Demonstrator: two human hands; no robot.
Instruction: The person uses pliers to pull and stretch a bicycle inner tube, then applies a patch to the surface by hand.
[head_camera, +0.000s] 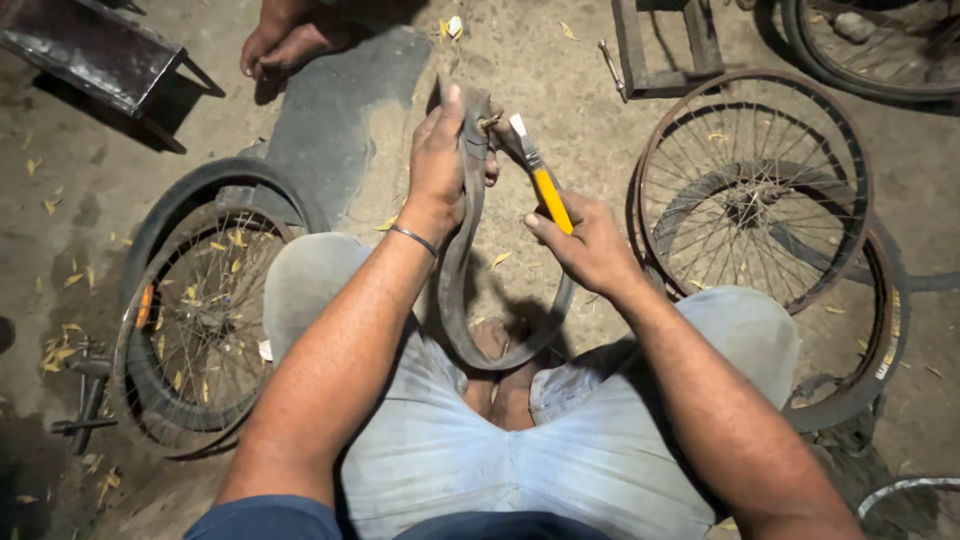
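Observation:
My left hand (440, 160) grips a folded black rubber inner tube (462, 290) near its brass valve (490, 122); the tube hangs down in a loop between my knees. My right hand (590, 245) holds a yellow-handled tool (548, 195) whose pale tip points up at the valve. A thin metal bangle (413, 238) circles my left wrist. I squat in light grey trousers over a dirt floor.
A spoked wheel with tyre (195, 310) lies at my left. Two bare spoked rims (755, 190) lie stacked at my right. Another person's bare feet (285, 40) rest at the top. A metal frame (665, 50) and a dark metal tray (90, 50) stand beyond.

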